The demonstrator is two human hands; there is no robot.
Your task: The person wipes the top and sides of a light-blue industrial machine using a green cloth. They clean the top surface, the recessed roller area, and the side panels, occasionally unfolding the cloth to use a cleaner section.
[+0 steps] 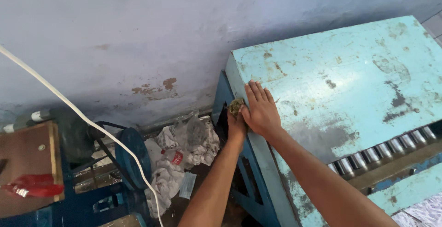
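Observation:
A light blue metal machine cover point(350, 70), worn and stained, fills the right side. My right hand point(260, 109) lies flat on its near left edge, fingers together and pointing up. My left hand point(236, 123) reaches up beside the machine's dark blue side frame point(251, 181) and is closed on a small dirty greenish wad, perhaps a rag point(236, 106), pressed against the cover's corner edge just left of my right hand.
A row of metal rollers point(391, 148) runs under the cover at right. Crumpled paper and plastic litter point(182, 158) lies on the floor by the wall. A blue pulley wheel with belt point(133, 155), a white cable point(69, 102) and a wooden board with a red object point(32, 185) are at left.

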